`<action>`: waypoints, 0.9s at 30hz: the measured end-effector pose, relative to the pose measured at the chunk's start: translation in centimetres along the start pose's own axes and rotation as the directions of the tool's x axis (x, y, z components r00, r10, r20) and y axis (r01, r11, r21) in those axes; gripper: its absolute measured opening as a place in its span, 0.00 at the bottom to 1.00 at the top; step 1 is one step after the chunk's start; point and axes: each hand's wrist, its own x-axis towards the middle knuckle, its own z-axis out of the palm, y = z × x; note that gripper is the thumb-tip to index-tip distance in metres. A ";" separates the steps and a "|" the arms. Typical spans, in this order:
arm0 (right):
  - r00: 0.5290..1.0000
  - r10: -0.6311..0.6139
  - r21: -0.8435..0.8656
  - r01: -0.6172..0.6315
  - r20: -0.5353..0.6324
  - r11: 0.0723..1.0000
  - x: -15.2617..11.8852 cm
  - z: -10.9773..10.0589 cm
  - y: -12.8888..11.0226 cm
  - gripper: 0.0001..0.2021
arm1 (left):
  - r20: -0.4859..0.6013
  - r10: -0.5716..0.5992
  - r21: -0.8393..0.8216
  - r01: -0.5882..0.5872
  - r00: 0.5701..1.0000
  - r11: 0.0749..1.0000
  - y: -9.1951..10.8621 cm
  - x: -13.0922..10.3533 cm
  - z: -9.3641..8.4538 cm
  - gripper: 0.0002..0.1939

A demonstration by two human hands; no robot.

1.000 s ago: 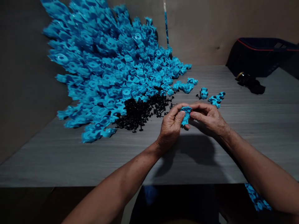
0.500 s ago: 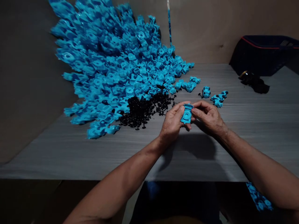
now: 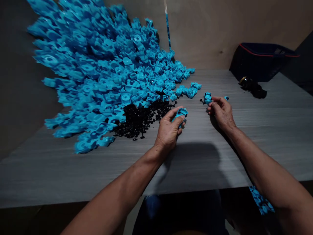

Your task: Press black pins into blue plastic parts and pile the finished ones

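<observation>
My left hand (image 3: pixel 168 130) is closed around a blue plastic toy car body (image 3: pixel 178 119), thumb on top, with a black wheel axle (image 3: pixel 183 113) lying across its upper end. To the right, my right hand (image 3: pixel 223 114) is low over the table, thumb and fingers drawn together. Its fingertips come up to the right edge of another blue toy car (image 3: pixel 207 97) with black axles; whether they hold anything is hidden. A loose black axle (image 3: pixel 201 101) lies left of that car. Behind my right hand, a further blue piece (image 3: pixel 226 98) is mostly covered.
A tall heap of blue car bodies (image 3: pixel 97 65) leans against the back wall at left. Black axles (image 3: pixel 139 120) are piled at its foot. Several blue pieces (image 3: pixel 189 90) lie at its right end. A dark bin (image 3: pixel 259 63) and a black object (image 3: pixel 253 88) are at back right.
My right hand has left the car body in my left hand and moved right to the other toy car. The held body has turned and shows a black axle. The view has shifted right.
</observation>
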 end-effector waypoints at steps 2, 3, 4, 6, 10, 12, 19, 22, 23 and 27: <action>0.996 -0.086 -0.119 0.082 -0.034 0.990 0.7 -0.8 0.3 0.07 | -0.027 0.022 0.025 -0.021 0.999 0.999 0.2 -0.1 0.1 0.23; 0.986 -0.164 -0.208 0.155 -0.028 0.966 0.8 -1.1 0.3 0.07 | -0.037 0.032 0.035 -0.031 0.999 0.999 0.2 -0.1 0.1 0.23; 0.967 -0.256 -0.306 0.245 0.005 0.920 0.8 -1.3 0.2 0.08 | -0.047 0.040 0.041 -0.038 0.998 0.998 0.1 -0.1 0.1 0.23; 0.899 -0.407 -0.478 0.433 0.163 0.764 0.5 -1.4 0.0 0.12 | -0.061 0.039 0.044 -0.036 0.997 0.998 0.0 0.1 0.1 0.22; 0.818 -0.301 -0.688 0.575 0.490 0.443 -0.5 -1.1 -0.3 0.22 | -0.022 -0.009 0.055 0.011 1.000 0.998 -0.3 0.3 0.0 0.17; 0.846 -0.154 -0.780 0.532 0.511 0.330 -0.9 -0.8 -0.2 0.25 | 0.014 -0.047 0.066 0.046 0.999 0.997 -0.3 0.3 0.0 0.16; 0.856 -0.110 -0.823 0.516 0.505 0.240 -1.2 -0.4 0.5 0.24 | 0.110 -0.108 0.118 0.095 0.988 0.988 -0.5 -0.5 0.2 0.09; 0.842 -0.221 -0.786 0.540 0.493 0.303 -0.7 -0.8 1.6 0.21 | 0.115 -0.082 0.141 0.066 0.990 0.988 -1.1 -0.8 0.1 0.08; 0.833 -0.262 -0.761 0.553 0.488 0.340 -0.4 -1.0 1.9 0.19 | 0.110 -0.061 0.162 0.043 0.992 0.986 -1.4 -0.9 0.1 0.07; 0.798 -0.324 -0.612 0.599 0.508 0.516 0.3 -2.0 3.1 0.14 | 0.112 -0.060 0.193 0.037 0.992 0.981 -1.8 -1.2 0.2 0.07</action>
